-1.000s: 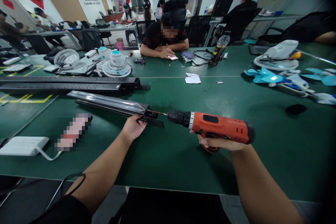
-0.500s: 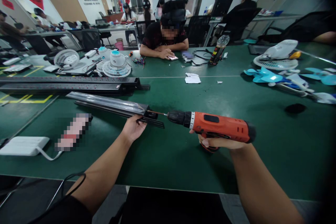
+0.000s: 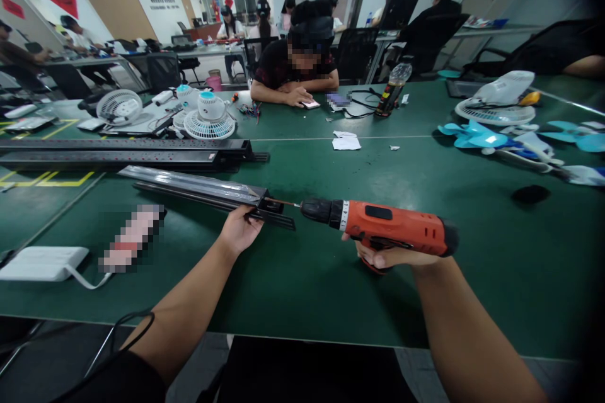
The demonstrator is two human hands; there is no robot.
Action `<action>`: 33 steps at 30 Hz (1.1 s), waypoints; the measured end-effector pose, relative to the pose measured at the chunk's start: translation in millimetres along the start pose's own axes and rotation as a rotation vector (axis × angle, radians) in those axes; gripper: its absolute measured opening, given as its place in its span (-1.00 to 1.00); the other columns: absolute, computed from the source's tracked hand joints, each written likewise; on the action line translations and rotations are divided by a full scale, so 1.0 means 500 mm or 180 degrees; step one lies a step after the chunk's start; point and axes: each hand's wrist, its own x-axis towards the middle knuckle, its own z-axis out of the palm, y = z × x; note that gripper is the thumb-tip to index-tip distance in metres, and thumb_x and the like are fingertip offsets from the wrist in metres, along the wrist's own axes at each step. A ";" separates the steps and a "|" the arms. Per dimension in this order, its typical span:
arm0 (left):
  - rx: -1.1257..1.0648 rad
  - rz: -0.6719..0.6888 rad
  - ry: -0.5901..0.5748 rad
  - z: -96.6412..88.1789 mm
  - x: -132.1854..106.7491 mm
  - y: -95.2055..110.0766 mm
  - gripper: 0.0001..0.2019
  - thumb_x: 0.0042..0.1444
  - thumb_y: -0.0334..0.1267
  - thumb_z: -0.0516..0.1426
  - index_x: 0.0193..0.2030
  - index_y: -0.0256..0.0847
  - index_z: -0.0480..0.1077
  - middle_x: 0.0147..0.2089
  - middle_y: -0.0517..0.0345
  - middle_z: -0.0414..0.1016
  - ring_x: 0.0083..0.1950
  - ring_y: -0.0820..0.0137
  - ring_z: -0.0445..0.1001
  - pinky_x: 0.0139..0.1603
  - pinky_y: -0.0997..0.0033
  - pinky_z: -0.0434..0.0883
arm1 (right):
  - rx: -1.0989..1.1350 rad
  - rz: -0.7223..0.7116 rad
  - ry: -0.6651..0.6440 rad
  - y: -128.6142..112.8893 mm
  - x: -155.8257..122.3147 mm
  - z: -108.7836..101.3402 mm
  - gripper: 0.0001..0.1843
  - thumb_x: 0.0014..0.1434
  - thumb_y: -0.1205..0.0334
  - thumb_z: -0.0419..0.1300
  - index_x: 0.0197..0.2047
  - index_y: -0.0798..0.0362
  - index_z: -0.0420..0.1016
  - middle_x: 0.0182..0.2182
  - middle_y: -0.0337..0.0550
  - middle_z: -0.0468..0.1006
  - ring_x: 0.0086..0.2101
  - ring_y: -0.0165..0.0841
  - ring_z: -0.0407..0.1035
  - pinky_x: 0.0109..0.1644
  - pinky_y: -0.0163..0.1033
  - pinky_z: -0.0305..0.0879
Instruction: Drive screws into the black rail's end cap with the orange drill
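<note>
My right hand [image 3: 394, 256] is wrapped round the grip of an orange and black cordless drill [image 3: 397, 224], which points left. A long thin bit [image 3: 286, 203] runs from its chuck to the end of a long black metal rail [image 3: 208, 192]; whether the tip has entered the rail I cannot tell. Clear film seems to cover the rail's top. My left hand [image 3: 242, 231] grips the rail near that end from the near side, its thumb on the edge and some fingers hidden beneath.
More black rails [image 3: 123, 154] lie behind on the green table [image 3: 302, 289]. To the left are a white power bank [image 3: 42, 263] and a blurred-out phone [image 3: 132, 239]. Fan parts [image 3: 210, 116] stand at the back, blue blades [image 3: 477, 135] at right. A person [image 3: 302, 63] leans on the far edge.
Almost nothing differs. The drill and my right hand have shifted very slightly to the left; my left hand keeps its hold on the rail.
</note>
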 end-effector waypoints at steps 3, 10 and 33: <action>0.0002 -0.0022 -0.0028 -0.001 0.001 0.001 -0.80 0.07 -0.62 0.12 -0.26 -0.37 0.53 -0.32 0.00 0.64 -0.51 0.58 0.47 -0.63 0.75 0.29 | -0.0178 -0.0001 0.0042 -0.012 0.004 0.003 -0.59 0.39 0.12 0.41 0.20 0.06 0.51 -0.39 -0.34 0.41 -0.47 -0.49 0.38 -0.38 -0.34 0.46; -0.0027 0.0002 0.0005 -0.002 0.000 0.000 -0.84 0.07 -0.60 0.12 -0.31 -0.34 0.50 -0.37 0.04 0.60 -0.58 0.62 0.36 -0.64 0.74 0.30 | -0.0415 -0.0023 0.0090 -0.012 0.005 0.002 -0.63 0.39 0.14 0.39 0.18 0.06 0.50 -0.42 -0.34 0.42 -0.53 -0.50 0.36 -0.42 -0.36 0.43; 0.0085 0.0042 -0.0053 -0.007 0.007 -0.003 -0.80 -0.02 -0.65 0.14 -0.33 -0.34 0.51 -0.35 0.06 0.63 -0.55 0.62 0.39 -0.62 0.75 0.28 | -0.0151 -0.0091 0.0268 -0.010 0.003 0.014 -0.80 0.34 0.25 0.39 0.00 0.03 0.56 -0.42 -0.29 0.44 -0.53 -0.42 0.37 -0.45 -0.28 0.48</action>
